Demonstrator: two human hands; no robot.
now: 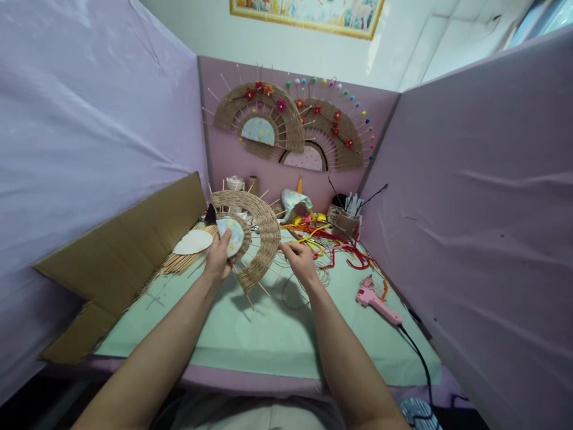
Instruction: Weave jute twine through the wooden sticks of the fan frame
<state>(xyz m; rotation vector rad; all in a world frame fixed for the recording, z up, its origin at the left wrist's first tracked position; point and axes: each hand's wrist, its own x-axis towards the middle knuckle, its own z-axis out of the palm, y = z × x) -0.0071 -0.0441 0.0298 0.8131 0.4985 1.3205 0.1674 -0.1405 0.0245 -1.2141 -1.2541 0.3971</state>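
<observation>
My left hand (219, 255) grips a woven half-round fan (267, 230) by its centre, thumb lying on the pale floral half-disc (232, 237). The fan is tilted above the table, with thin sticks radiating out past its woven twine band. Close against the band's outer right edge, my right hand (299, 258) is pinched; the fingers seem to hold thin twine, though the strand between them is barely visible. Below that hand are loose loops of twine (293, 294). A small black piece (210, 214) shows at the fan's upper left end.
A pink glue gun (378, 303) lies at the right, its black cord running off the front edge. Cardboard (129, 245) stands at the left by a white oval (193, 241) and thin sticks (181, 263). Coloured pipe cleaners (331, 239) spread behind; two finished fans (286, 122) hang on the back panel.
</observation>
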